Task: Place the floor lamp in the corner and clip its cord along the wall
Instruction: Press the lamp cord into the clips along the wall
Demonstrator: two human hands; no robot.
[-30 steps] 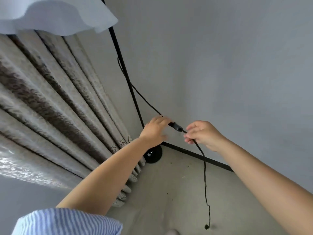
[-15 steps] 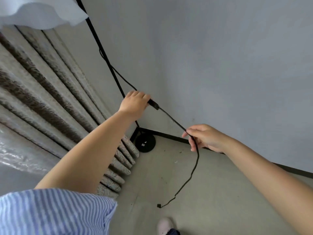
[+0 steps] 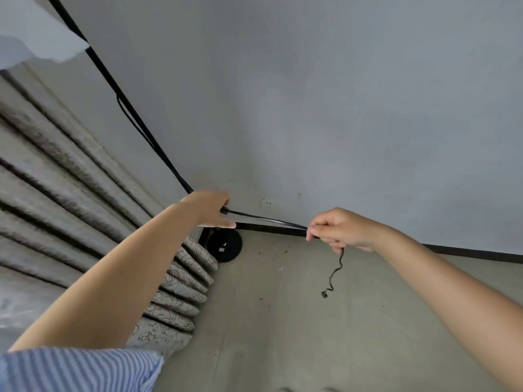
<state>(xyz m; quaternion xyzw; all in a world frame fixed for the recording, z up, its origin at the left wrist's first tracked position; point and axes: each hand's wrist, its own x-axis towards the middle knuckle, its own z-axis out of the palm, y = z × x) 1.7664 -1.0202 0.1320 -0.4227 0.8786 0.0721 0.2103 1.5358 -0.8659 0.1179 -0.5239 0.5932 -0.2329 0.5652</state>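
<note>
Both hands have dropped toward the lamp base (image 3: 225,246): left hand (image 3: 208,207) and right hand (image 3: 341,232) pinch the thin, limp cord (image 3: 264,219) taut beside it, loose tail dangling.

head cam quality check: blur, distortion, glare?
Head view: strong wide-angle bend, lamp pole and baseboard lean and curve; soft, even daylight, no glare, faint shadows only; lampshade washed out at the corner; left hand slightly motion-blurred, right hand and cord fairly sharp.
</note>
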